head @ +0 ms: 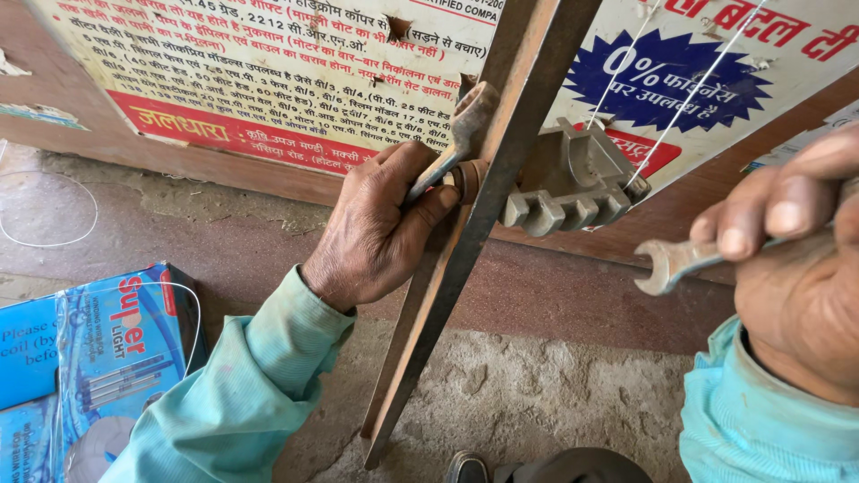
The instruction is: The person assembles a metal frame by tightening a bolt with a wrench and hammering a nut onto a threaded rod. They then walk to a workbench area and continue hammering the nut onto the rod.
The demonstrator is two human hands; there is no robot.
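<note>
My left hand (380, 228) grips a worn open-ended spanner (456, 134) and holds its lower end against a rusty nut (467, 179) on a slanted steel angle bar (447, 268). A grey metal bracket with several rounded teeth (573, 183) is fixed on the far side of the bar, and thin white wires run up from it. My right hand (796, 268) is raised at the right, closed on a second open-ended spanner (671, 262) whose jaw points left, apart from the bracket.
A printed signboard (295, 63) leans on the wall behind the bar. Blue cardboard boxes (98, 358) lie at the lower left on the rough concrete floor (537, 394). A loop of thin white wire (54, 210) lies at the left. A shoe tip (467, 467) shows at the bottom.
</note>
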